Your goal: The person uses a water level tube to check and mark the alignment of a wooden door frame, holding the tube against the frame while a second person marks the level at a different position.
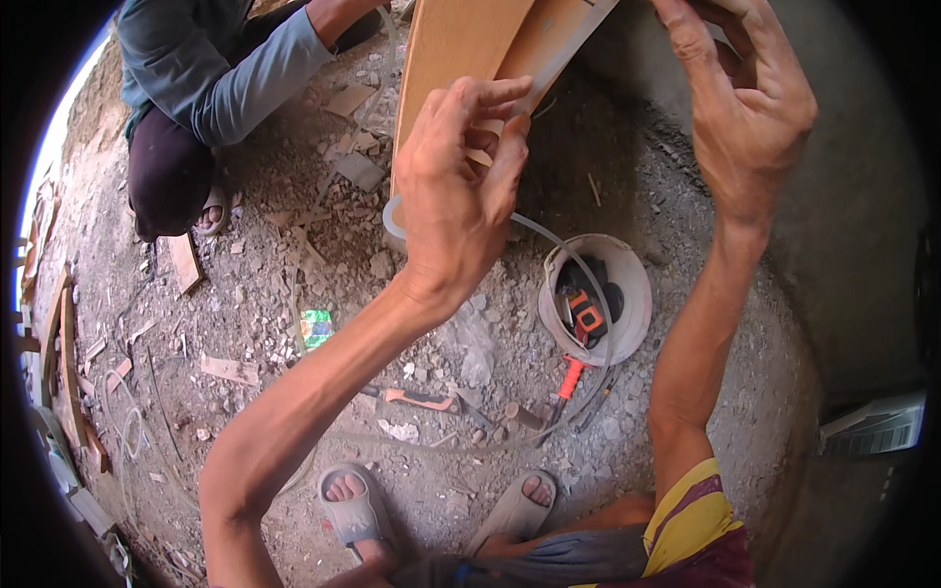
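The right hand [750, 108] is half-curled, hold unclear, while the left hand [456, 186] loosely pinches translucent hose [567, 51], apparently positioning it, needing steadiness.

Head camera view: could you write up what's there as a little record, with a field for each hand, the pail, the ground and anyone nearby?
Left hand: fingertips at a pale translucent strip before a wooden board; grip unclear
Right hand: raised at upper right, fingers partly cut off; hold unclear
Pail: whitish, holds an orange-and-black tape measure; a pale hose crosses its mouth
Ground: rubble; red-handled tool by pail
Nearby: another person's blue-grey sleeve, upper left
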A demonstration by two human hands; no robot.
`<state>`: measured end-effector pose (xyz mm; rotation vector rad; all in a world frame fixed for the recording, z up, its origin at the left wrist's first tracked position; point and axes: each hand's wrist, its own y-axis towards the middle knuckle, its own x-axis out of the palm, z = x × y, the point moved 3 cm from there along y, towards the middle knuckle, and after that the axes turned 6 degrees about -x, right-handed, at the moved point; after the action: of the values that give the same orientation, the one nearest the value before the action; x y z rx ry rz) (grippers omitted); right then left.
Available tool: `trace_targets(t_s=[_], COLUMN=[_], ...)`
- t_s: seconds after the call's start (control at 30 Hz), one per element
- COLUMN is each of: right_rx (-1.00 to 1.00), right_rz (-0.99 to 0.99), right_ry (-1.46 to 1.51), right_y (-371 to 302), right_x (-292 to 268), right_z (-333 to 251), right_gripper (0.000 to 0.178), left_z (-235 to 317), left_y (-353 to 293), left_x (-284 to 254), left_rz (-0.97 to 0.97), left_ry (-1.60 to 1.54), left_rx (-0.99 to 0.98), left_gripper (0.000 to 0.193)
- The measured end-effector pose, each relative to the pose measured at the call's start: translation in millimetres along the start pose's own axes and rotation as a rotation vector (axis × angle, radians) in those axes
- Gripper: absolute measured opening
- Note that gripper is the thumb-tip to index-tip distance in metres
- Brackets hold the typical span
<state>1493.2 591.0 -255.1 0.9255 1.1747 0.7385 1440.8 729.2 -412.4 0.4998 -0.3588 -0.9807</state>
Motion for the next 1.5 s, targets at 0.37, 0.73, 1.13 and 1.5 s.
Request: trace_targets(t_s=[0.37, 0.73, 1.13, 1.5], right_rx=[0.012, 0.118, -0.068, 0.037], right_rz=[0.004, 0.005, -0.152, -0.119], right_ry=[0.093, 0.119, -0.119, -0.092], right_y=[-6, -7, -4, -3], right_x=[5, 8, 0, -2], right_z=[10, 5, -6, -8], right_gripper=[0.015, 0.014, 0.025, 0.027], left_z=[-4, 0, 1, 2], left_y=[0, -2, -2, 0], left_x=[2, 2, 2, 2], left_rz=[0.009, 0.029, 0.026, 0.029], left_ry=[-0.001, -0.035, -0.041, 0.001], left_rx=[0.023, 0.022, 0.021, 0.013], left_gripper=[0.029, 0.025, 0.026, 0.029])
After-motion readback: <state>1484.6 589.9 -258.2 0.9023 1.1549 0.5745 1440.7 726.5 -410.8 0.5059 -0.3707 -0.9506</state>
